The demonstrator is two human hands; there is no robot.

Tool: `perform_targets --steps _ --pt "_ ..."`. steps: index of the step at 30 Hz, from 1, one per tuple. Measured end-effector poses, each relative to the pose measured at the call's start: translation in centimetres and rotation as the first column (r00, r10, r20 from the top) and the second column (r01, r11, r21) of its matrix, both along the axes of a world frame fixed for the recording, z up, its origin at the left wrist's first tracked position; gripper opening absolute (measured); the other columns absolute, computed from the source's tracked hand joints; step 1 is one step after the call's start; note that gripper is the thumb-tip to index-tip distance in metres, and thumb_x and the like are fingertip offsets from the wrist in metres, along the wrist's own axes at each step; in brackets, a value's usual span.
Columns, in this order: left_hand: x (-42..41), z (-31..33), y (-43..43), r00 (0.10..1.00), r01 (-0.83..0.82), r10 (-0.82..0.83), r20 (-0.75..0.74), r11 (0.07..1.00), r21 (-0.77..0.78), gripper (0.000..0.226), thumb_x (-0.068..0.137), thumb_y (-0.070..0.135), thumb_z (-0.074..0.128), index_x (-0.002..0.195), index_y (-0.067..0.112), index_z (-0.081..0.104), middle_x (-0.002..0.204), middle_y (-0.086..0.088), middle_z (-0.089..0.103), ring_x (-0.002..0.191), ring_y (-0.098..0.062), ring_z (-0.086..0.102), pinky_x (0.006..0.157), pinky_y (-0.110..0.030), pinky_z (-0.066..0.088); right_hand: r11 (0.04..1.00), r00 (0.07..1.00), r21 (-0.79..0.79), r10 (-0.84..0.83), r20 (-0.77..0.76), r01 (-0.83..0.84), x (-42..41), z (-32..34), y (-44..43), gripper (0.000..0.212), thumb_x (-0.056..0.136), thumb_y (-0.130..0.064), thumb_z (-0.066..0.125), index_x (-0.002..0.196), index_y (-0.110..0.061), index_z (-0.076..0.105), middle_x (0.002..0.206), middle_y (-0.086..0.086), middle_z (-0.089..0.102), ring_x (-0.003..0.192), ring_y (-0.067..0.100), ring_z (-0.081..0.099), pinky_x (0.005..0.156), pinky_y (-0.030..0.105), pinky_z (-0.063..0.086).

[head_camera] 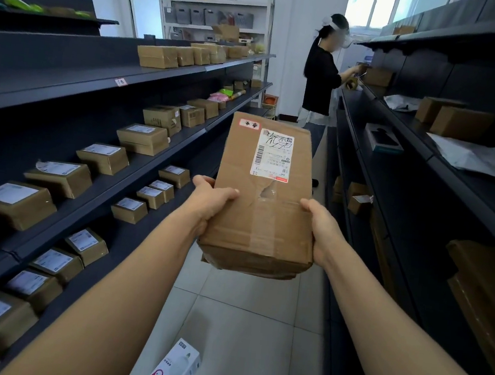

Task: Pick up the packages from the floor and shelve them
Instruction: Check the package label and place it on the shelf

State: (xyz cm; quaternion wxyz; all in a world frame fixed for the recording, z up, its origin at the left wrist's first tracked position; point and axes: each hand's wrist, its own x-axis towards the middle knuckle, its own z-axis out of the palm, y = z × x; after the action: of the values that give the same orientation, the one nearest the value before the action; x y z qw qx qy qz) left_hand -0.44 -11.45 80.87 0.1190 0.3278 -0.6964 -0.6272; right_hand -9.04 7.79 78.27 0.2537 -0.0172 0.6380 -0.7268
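A long brown cardboard package [262, 195] with a white shipping label and a red sticker is held out in front of me, above the aisle floor. My left hand [211, 203] grips its left edge, thumb on top. My right hand [324, 228] grips its right edge. A second flatter package seems pressed under it, only its edge showing. On the tiled floor near my feet lies a small white and pink box [173, 371].
Dark shelves [87, 208] on the left carry several labelled cardboard boxes on three levels. The right shelves [405, 163] hold a few boxes and grey mailer bags. A person in black [322, 78] stands at the far end of the narrow aisle.
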Motion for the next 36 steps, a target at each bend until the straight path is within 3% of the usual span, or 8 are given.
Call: perform_targets --steps 5,8,12,17,22,31,34,36 --pt "-0.2 -0.9 0.2 0.997 0.04 -0.047 -0.063 0.994 -0.102 0.08 0.087 0.044 0.065 0.15 0.022 0.02 0.142 -0.006 0.041 0.113 -0.027 0.054 0.083 -0.039 0.05 1.0 0.994 0.026 -0.005 -0.11 0.007 0.2 0.0 -0.5 0.051 0.096 -0.051 0.049 0.137 -0.023 0.044 0.11 0.0 0.065 0.097 0.019 0.065 0.07 0.037 0.054" --pt "-0.1 -1.6 0.1 0.985 0.099 -0.113 -0.129 0.989 -0.111 0.069 0.091 0.043 0.06 0.15 0.026 0.03 0.145 -0.008 0.044 0.121 -0.028 0.054 0.1 -0.047 0.048 1.0 0.988 0.0 -0.028 -0.15 0.028 0.2 -0.2 -0.5 0.052 0.095 -0.05 0.051 0.141 -0.027 0.042 0.111 -0.003 0.066 0.097 0.017 0.066 0.068 0.035 0.055" --pt "0.2 -2.1 -0.7 0.957 0.122 -0.13 -0.26 0.992 -0.044 0.062 0.093 0.04 0.059 0.148 0.026 0.032 0.137 -0.004 0.054 0.107 -0.018 0.062 0.08 -0.032 0.054 0.998 0.969 -0.028 -0.056 -0.242 0.05 0.2 -0.5 -1.5 0.056 0.096 -0.047 0.051 0.147 -0.031 0.036 0.121 -0.004 0.064 0.102 0.014 0.064 0.072 0.032 0.056" --pt "0.4 -2.2 -2.3 0.92 0.094 -0.091 -0.382 0.995 -0.012 0.061 0.093 0.038 0.06 0.147 0.03 0.03 0.14 0.0 0.049 0.112 -0.017 0.059 0.082 -0.032 0.054 0.998 0.933 -0.031 -0.065 -0.354 0.058 -0.1 -0.2 -3.5 0.057 0.098 -0.044 0.049 0.15 -0.032 0.03 0.134 0.002 0.058 0.114 0.02 0.061 0.098 0.047 0.052" --pt "0.4 -2.4 -2.0 0.904 0.094 -0.085 -0.419 0.996 0.001 0.052 0.095 0.034 0.058 0.139 0.035 0.031 0.136 0.001 0.049 0.108 -0.016 0.059 0.079 -0.031 0.053 0.997 0.907 -0.019 -0.079 -0.414 0.079 -0.1 -0.7 -3.2 0.058 0.099 -0.043 0.047 0.152 -0.032 0.027 0.133 -0.002 0.055 0.106 0.009 0.059 0.078 0.026 0.053" --pt "1.3 -1.1 -5.2 0.89 0.062 -0.08 -0.448 0.997 -0.055 0.055 0.096 0.034 0.055 0.144 0.035 0.029 0.133 0.003 0.053 0.107 -0.014 0.063 0.081 -0.029 0.055 0.996 0.866 -0.064 -0.09 -0.491 0.068 -0.1 0.6 -6.8 0.049 0.099 -0.04 0.049 0.146 -0.034 0.037 0.11 -0.02 0.06 0.098 0.002 0.061 0.073 0.02 0.054" --pt "2.4 0.0 -8.0 0.884 0.019 -0.057 -0.464 0.996 -0.085 0.054 0.096 0.033 0.055 0.144 0.035 0.03 0.128 0.005 0.056 0.102 -0.011 0.065 0.067 -0.019 0.057 0.994 0.858 -0.101 -0.09 -0.505 0.044 0.3 1.2 -10.1 0.049 0.098 -0.039 0.05 0.145 -0.033 0.039 0.109 -0.021 0.06 0.095 0.0 0.062 0.063 0.011 0.054" --pt "3.3 0.6 -10.0 0.875 -0.013 -0.034 -0.482 0.995 -0.094 0.053 0.096 0.031 0.055 0.143 0.035 0.031 0.123 0.008 0.058 0.094 -0.005 0.067 0.061 -0.013 0.055 0.993 0.854 -0.118 -0.086 -0.513 0.029 0.6 1.3 -12.5 0.05 0.097 -0.04 0.051 0.145 -0.033 0.039 0.11 -0.021 0.062 0.095 0.0 0.063 0.068 0.014 0.055"
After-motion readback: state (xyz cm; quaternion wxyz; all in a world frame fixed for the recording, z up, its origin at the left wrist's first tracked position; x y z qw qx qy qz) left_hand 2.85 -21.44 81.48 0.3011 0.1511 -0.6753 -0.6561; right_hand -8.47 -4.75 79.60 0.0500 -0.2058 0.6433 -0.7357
